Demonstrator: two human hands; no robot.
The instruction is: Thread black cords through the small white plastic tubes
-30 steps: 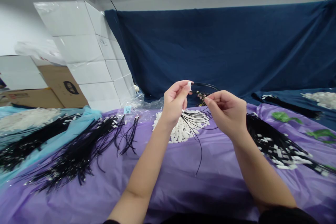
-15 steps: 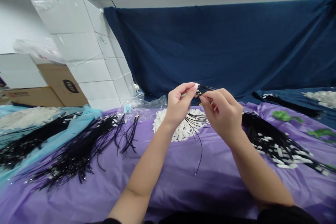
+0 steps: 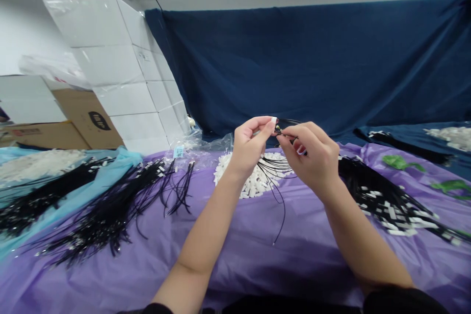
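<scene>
Pinching a small, blocky white plastic connector with the left hand, a thin black wire with the right hand.

Before you on the worktop, a pile of pieces lies beyond your left hand and right hand. One wire bundle lies left, another wire bundle right. Behind everything hangs a cloth; stacked boxes stand back left.

It looks like a workshop: bundles of black wires and a heap of small white pieces share a purple-covered table, near stacked white boxes.
</scene>
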